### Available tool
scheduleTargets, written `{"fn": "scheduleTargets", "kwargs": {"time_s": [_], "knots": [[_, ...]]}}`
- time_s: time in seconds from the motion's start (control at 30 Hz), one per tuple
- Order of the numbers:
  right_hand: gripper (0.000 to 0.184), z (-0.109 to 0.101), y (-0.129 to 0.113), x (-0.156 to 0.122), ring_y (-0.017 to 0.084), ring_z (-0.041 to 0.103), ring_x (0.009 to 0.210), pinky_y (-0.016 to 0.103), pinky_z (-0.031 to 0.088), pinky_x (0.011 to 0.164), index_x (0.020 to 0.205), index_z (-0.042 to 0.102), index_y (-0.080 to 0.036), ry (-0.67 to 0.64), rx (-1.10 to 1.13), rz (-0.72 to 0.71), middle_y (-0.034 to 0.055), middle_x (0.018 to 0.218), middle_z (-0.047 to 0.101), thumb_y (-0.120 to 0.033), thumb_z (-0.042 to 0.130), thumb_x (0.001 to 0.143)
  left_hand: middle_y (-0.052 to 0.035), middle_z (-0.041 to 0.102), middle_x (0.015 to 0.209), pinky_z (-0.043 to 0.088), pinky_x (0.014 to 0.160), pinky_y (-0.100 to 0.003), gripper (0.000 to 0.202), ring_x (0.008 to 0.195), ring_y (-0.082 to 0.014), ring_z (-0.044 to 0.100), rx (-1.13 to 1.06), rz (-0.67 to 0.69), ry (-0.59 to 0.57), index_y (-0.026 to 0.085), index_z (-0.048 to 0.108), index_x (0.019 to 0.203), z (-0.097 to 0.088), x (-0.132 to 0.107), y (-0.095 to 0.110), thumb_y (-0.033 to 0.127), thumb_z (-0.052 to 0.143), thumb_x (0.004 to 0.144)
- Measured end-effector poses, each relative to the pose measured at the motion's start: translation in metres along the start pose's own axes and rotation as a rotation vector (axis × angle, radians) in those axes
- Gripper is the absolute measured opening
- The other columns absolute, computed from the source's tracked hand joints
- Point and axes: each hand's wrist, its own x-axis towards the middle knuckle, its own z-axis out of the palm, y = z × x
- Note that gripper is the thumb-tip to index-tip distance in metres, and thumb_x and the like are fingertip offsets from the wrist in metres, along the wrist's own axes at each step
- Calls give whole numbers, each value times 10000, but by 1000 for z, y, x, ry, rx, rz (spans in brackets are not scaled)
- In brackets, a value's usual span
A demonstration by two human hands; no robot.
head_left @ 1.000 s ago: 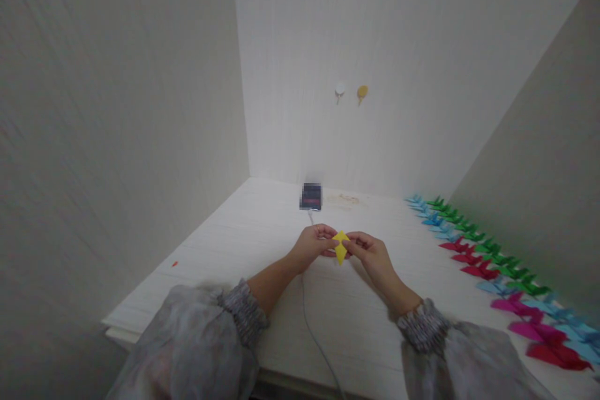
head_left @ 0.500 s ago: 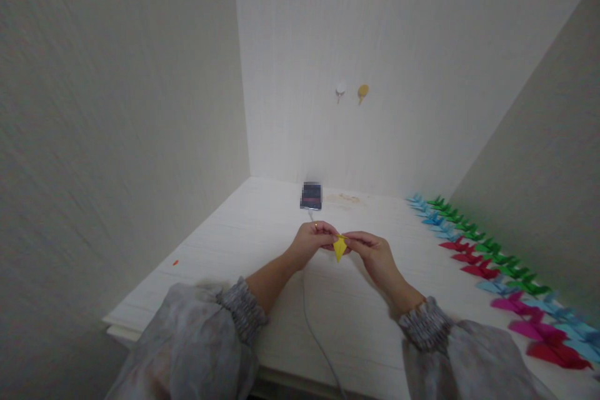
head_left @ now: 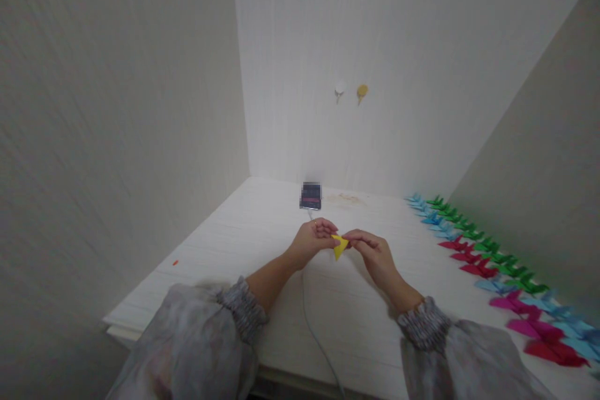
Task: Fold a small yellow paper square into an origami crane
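Note:
A small piece of folded yellow origami paper [head_left: 340,247] is held above the table, its point hanging downward. My left hand [head_left: 312,244] pinches its left side between thumb and fingers; a ring shows on one finger. From the other side, the fingertips of my right hand [head_left: 373,251] grip the paper's upper right corner. Parts of the upper edge are covered by my fingertips.
Rows of folded paper cranes in green, blue, red and pink [head_left: 487,269] line the table's right side. A phone [head_left: 310,195] stands at the back wall, its cable [head_left: 307,312] running forward. An orange scrap [head_left: 175,262] lies at left. Two hooks [head_left: 362,92] are on the wall.
The yellow paper has turned slightly and now shows a broader triangular face. My left fingers have shifted, with the thumb lying over the paper. Both hands stay in nearly the same place.

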Motion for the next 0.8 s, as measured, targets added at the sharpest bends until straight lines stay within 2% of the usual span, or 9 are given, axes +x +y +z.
{"fn": "scheduleTargets", "kwargs": {"time_s": [0.1,0.23,0.47,0.6,0.8], "knots": [[173,3,-2,0,123,533,631,254,418,626,826,630,-193,16,-1,67,9,680,614,-258,574,676,-21,575,716,429,654,-245,340,653,-91,551,16,46,16,116,523,789,-2,1,-1,158,694,498],[144,5,-5,1,133,531,617,262,415,627,687,639,-165,-25,-99,108,17,632,609,-293,579,664,-26,576,710,431,654,-255,347,653,-98,550,56,78,28,116,508,793,-3,1,-2,163,691,503],[168,4,-8,1,152,537,625,271,413,618,683,637,-187,-27,-423,-31,18,625,599,-302,516,706,-13,596,659,434,632,-261,345,605,-104,564,-17,-7,71,125,499,793,-2,1,-5,178,684,507],[173,6,-12,-1,151,534,603,265,413,593,679,633,-192,-28,-511,-83,21,614,593,-300,503,717,0,598,626,429,588,-246,353,556,-98,557,-10,-30,81,134,491,803,0,0,-5,206,681,514],[181,7,-12,-2,149,517,603,259,396,575,695,615,-190,-66,-619,-177,25,629,579,-290,474,746,22,594,564,427,567,-238,388,517,-98,553,7,4,98,150,428,767,1,0,-4,161,692,482]]}}
